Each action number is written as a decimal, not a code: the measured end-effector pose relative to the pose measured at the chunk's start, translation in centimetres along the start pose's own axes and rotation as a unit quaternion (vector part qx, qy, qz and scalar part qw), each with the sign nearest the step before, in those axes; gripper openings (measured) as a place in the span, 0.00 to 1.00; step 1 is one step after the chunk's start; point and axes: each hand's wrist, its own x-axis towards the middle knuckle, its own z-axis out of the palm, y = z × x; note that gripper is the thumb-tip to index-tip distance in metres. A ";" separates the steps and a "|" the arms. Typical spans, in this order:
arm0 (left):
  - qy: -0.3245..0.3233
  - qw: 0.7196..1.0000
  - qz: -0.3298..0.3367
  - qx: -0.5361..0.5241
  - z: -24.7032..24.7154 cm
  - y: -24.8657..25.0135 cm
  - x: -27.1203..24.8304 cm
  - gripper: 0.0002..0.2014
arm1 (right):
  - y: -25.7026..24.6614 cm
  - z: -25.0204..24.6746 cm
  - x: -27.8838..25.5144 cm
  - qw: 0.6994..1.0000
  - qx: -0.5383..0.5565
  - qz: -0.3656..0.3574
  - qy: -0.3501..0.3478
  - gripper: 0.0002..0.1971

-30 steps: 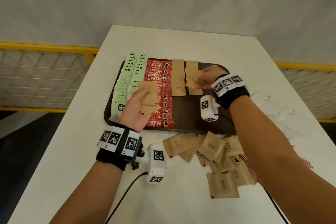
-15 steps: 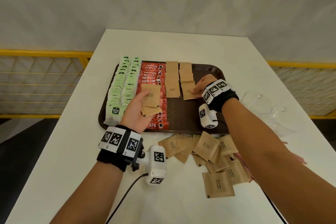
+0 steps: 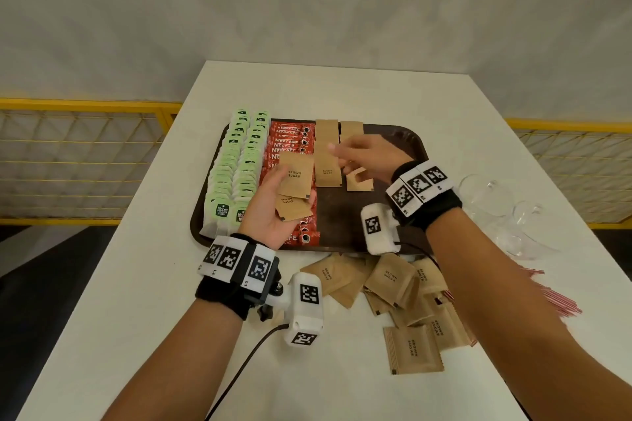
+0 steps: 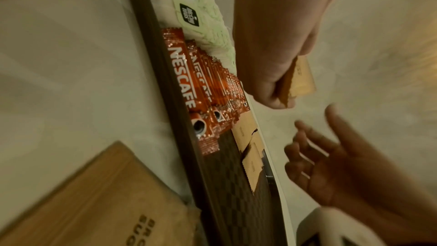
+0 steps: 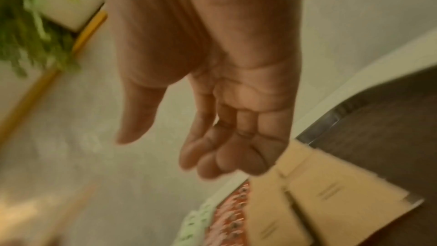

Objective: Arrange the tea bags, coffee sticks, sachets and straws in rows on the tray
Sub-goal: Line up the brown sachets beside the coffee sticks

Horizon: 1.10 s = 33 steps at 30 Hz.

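My left hand [image 3: 268, 215] hovers palm up over the red coffee sticks [image 3: 287, 142], thumb pinching two brown sugar sachets [image 3: 295, 178]; the left wrist view shows these sachets [image 4: 299, 78] in the same grip. My empty right hand [image 3: 364, 154], fingers relaxed, is above the two sachet rows [image 3: 326, 169] on the brown tray [image 3: 342, 215] and just right of the held sachets. The right wrist view shows this right hand [image 5: 212, 119] with loosely bent fingers holding nothing. Two rows of green tea bags [image 3: 236, 164] fill the tray's left side.
A loose pile of brown sachets [image 3: 403, 290] lies on the white table [image 3: 342, 92] in front of the tray. Red-and-white straws [image 3: 561, 301] lie at the right, partly under my right arm. Clear glass cups [image 3: 492, 195] stand right of the tray. The tray's right part is bare.
My right hand let go of the sachet it laid in the second sachet row and moved left toward the left hand's sachets. The left hand stayed over the coffee sticks.
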 end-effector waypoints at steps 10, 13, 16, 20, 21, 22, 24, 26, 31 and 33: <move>-0.045 0.996 0.011 0.069 0.2 0.1 0.0 0.18 | -1.5 -0.1 -2.0 0.977 0.163 -0.009 -0.139 0.05; -0.064 0.994 0.007 0.083 1.0 0.2 -0.5 0.20 | -1.5 0.8 -2.4 0.978 0.097 0.017 -0.181 0.02; -0.080 0.993 0.003 0.090 2.3 -0.1 -0.8 0.22 | -1.1 2.1 -2.4 0.980 0.088 0.030 -0.175 0.03; -0.079 0.991 -0.001 0.105 2.3 -0.4 -0.1 0.23 | -0.5 2.3 -2.4 0.975 0.142 0.036 -0.166 0.08; -0.082 0.991 -0.004 0.108 2.3 -0.4 -0.1 0.23 | -0.5 2.2 -2.4 0.973 0.146 0.038 -0.173 0.07; -0.085 0.990 -0.004 0.114 2.3 -0.4 -0.1 0.24 | -0.6 1.9 -2.5 0.973 0.148 0.037 -0.174 0.05; -0.084 0.986 0.011 0.141 2.3 -0.3 -0.3 0.23 | -0.7 0.8 -2.2 0.977 0.162 0.039 -0.134 0.04; -0.059 0.979 0.039 0.194 2.3 -0.2 -0.8 0.16 | -0.2 -0.9 -1.1 0.978 0.192 0.063 -0.043 0.05; -0.067 0.865 0.046 0.494 2.0 -0.7 -2.4 0.16 | 1.1 -1.5 1.5 0.980 0.109 0.164 0.036 0.05; -0.125 0.781 0.021 0.611 2.0 -1.4 -2.7 0.17 | 1.1 -0.5 2.3 0.979 0.084 0.180 0.032 0.06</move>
